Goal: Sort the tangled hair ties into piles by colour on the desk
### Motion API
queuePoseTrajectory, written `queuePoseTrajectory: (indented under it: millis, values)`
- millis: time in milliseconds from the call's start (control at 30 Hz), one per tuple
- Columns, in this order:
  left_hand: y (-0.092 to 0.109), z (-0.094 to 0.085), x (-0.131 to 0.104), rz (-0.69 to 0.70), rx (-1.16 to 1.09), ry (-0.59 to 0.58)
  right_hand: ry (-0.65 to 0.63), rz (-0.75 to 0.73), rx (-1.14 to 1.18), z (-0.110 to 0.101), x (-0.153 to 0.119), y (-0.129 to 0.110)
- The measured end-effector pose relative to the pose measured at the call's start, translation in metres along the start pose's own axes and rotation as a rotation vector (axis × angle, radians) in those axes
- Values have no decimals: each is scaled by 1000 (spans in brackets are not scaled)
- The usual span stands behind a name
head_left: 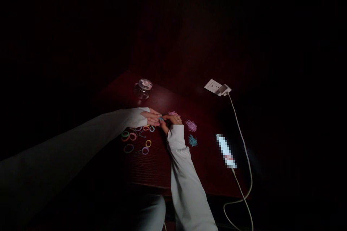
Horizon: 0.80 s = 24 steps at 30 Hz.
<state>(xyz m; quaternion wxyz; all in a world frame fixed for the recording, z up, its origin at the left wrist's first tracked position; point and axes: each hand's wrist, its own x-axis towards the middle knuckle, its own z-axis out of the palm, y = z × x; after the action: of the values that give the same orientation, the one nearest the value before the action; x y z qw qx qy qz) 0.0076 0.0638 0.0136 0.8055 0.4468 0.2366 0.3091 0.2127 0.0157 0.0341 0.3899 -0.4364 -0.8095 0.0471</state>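
Observation:
My left hand reaches in from the left, its fingers stretched close together towards my right hand. Between the fingertips of both hands is a small blue piece, too small to make out its kind. My right hand's fingers curl in around it from the other side. Just beyond the right hand lies a pile of thin pink strips, partly hidden. To its right are a purple pile and a teal pile. Several coloured rings, like hair ties, lie below my left hand.
A clear jar with a patterned lid stands at the table's back left. At the right are a socket plate with a plugged charger, a white cable and a blurred phone. The dark red table fades into darkness.

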Motion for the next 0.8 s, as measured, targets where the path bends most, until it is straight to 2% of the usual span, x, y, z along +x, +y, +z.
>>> queuePoseTrajectory:
  millis: [167, 333, 567, 800]
  values:
    - [-4, -11, 5, 41, -11, -79, 42, 36, 23, -7, 1, 1]
    - [-1, -12, 3, 48, -15, -153, 60, 93, 73, -14, 2, -6]
    - [2, -5, -3, 32, 69, -44, 69, 112, 136, -16, 2, -12]
    - [-3, -18, 6, 8, 106, -98, 130, 142, 176, -17, 3, -14]
